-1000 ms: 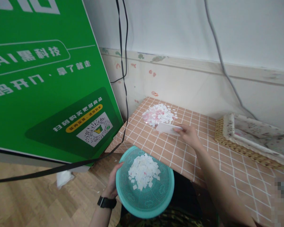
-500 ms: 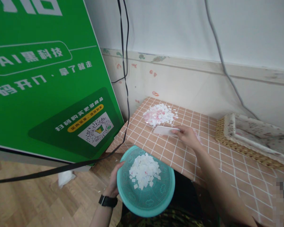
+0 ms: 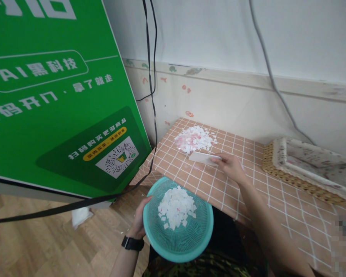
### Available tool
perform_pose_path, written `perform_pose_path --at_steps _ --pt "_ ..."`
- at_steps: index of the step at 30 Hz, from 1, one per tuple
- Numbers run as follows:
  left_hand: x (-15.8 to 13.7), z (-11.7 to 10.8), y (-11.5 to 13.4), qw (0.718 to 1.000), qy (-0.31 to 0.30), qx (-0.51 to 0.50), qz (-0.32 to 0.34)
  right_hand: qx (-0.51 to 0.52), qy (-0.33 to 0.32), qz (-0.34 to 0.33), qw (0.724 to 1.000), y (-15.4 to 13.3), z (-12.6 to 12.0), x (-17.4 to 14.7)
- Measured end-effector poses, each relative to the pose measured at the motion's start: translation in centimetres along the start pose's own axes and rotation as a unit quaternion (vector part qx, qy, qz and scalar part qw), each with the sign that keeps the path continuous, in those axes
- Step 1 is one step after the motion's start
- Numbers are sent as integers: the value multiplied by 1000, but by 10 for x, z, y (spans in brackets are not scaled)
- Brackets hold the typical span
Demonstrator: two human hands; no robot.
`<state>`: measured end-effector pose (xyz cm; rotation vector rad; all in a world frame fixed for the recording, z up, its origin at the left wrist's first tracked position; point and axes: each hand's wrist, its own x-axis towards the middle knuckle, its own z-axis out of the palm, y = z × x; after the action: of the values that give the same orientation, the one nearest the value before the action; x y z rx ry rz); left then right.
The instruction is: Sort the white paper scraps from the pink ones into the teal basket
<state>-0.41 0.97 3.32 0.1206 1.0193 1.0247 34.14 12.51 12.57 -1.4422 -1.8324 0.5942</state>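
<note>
My left hand (image 3: 139, 221) grips the left rim of a round turquoise plastic basket (image 3: 178, 252), held just below the table's front edge. Inside it lies a heap of small white paper pieces (image 3: 176, 207). My right hand (image 3: 230, 166) is closed on the right end of a flat white card or board (image 3: 204, 158), held over the table. Behind the card's left end a second pile of paper scraps (image 3: 194, 139), white with some pink, is spread on the checked cloth. Whether the card's lower edge touches the cloth, I cannot tell.
A brown table with a white-lined check cloth (image 3: 248, 192) stands against the wall. On its right is a lined wicker basket (image 3: 305, 173). A green sign panel (image 3: 75, 115) rises at left, with black cables (image 3: 153, 115) hanging before it. A white bag (image 3: 81, 216) lies on the floor.
My right hand and the white card have shifted slightly to the right, away from the paper pile. The turquoise basket is nearly where it was, still in my left hand.
</note>
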Motion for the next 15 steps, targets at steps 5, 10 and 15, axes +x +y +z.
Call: perform_pose_path --at_steps 5,10,15 --pt "2 -3 -1 1000 -2 -4 -13 -11 54 10 998 10 -5 -19" --pt "2 -2 0 1000 1 0 -8 -82 149 61 984 13 2 -55" --pt "-1 2 1 1000 11 10 -4 -96 134 47 985 6 13 -80"
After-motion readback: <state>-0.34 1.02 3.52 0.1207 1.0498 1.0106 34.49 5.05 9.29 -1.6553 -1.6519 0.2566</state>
